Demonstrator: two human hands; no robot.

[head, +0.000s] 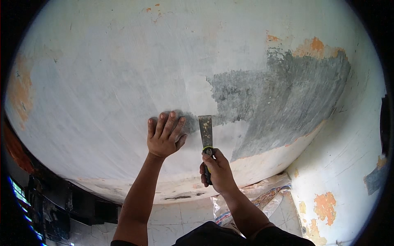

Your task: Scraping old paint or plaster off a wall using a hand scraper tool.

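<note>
My right hand (217,170) is closed around the dark handle of a putty knife (206,130), with its stained metal blade pointing up the wall. The blade's tip lies at the edge of white coating, between a small grey smudge and a larger grey patch (277,92). To the left of the blade, my left hand (164,135) rests with fingers spread on the white wall (129,80) and holds nothing. Dusty residue shows on its fingers. Whether the blade presses on the wall cannot be told.
Orange spots show on the wall at the far left and upper right. A side wall (344,172) with peeled patches meets it at the right. Plastic sheeting (267,190) lies on the tiled floor (167,215) below. Dark furniture (83,203) stands at the lower left.
</note>
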